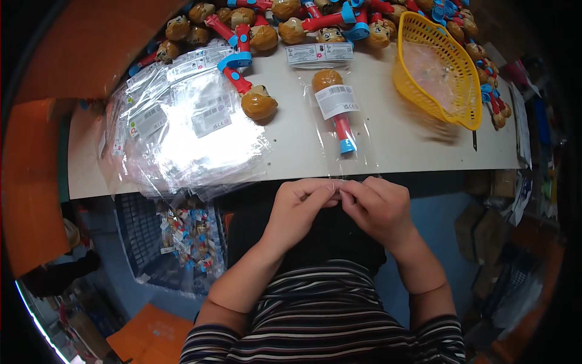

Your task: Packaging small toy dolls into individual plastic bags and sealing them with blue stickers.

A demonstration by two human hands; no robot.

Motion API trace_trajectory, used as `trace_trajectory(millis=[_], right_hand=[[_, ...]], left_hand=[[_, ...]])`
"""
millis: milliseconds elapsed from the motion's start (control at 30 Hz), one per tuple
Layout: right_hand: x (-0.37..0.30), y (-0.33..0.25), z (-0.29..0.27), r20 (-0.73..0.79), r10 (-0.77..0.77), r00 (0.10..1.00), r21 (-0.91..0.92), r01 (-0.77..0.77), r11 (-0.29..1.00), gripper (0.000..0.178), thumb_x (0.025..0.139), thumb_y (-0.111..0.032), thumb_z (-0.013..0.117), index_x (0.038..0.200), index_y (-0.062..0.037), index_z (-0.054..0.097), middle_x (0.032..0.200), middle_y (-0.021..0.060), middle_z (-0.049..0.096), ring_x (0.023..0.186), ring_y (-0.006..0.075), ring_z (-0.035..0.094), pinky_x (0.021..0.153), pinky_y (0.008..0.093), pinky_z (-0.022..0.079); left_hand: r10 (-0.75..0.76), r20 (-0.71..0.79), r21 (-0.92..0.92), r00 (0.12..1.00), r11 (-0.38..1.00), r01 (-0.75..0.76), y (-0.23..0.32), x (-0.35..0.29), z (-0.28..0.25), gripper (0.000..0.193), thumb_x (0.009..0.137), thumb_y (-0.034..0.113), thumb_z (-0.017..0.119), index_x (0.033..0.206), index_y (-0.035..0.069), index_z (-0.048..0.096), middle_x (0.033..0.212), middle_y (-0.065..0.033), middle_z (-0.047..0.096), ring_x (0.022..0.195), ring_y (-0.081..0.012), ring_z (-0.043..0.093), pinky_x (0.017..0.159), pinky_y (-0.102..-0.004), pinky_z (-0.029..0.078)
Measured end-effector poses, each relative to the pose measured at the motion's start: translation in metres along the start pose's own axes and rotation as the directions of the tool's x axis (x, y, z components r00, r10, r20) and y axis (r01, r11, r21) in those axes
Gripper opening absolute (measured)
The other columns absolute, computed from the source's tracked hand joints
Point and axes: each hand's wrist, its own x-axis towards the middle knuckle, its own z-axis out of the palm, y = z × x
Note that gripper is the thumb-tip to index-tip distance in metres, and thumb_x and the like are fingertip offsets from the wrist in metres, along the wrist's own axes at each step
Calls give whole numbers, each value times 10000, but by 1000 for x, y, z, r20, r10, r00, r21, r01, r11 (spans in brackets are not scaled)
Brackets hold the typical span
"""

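Just off the table's near edge, my left hand (pixel 297 209) and my right hand (pixel 383 209) meet fingertip to fingertip. Both pinch the near end of a clear plastic bag (pixel 365 142) that lies flat on the table. Inside it is a toy (pixel 343 126) with a brown head, red stem and blue end, its head pointing away from me. A white printed label (pixel 335 101) covers the stem's upper part, and a printed header strip (pixel 319 53) crosses the bag's far end. What lies between my fingertips is too small to make out.
Left on the table (pixel 291 145) spreads a pile of clear bags (pixel 182 115), with one loose toy (pixel 259 104) beside it. Many similar toys (pixel 291 30) line the far side. A yellow basket (pixel 402 67) stands at right. Below left, a blue crate (pixel 136 236) holds bagged toys.
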Motion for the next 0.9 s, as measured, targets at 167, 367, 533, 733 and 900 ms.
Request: trace_trajectory(millis=[167,367,533,733,900], right_hand=[[0,3,3,32,-14,999,-1,14,1000,219,697,-32,759,873,-82,638,638,43,544,537,212,564,486,315,451],[-2,0,-3,10,21,1000,60,-21,998,211,717,-52,767,882,-86,640,615,35,522,508,193,542,485,295,441],[0,-9,-5,35,99,994,47,-101,994,234,756,-63,769,969,-89,677,625,45,552,523,205,564,487,303,447],[-1,-3,-4,63,-14,998,-24,15,1000,291,752,-35,759,1028,-87,683,627,55,566,531,217,580,486,315,458],[-4,1,4,16,-115,993,-77,116,990,272,713,-8,759,957,-71,655,617,49,556,517,223,573,476,324,459]], left_hand=[[-30,22,-43,999,999,31,3,2,-1,271,990,151,547,1114,-40,694,1021,-95,710,922,-119,657,843,-244,529],[-22,2,5,1000,1000,22,5,1,0,273,987,136,539,1108,-64,682,1059,-142,702,943,-174,682,865,-291,551],[-22,-28,46,999,999,24,7,0,0,245,968,127,593,1090,-63,688,1023,-134,708,918,-164,681,834,-275,554],[-1,-29,80,1000,997,4,5,-1,-4,238,968,135,596,1055,-64,694,969,-113,708,883,-147,677,821,-263,551],[2,-50,78,999,997,2,7,2,-1,233,965,126,597,1041,-71,693,951,-115,709,864,-146,679,811,-262,554]])
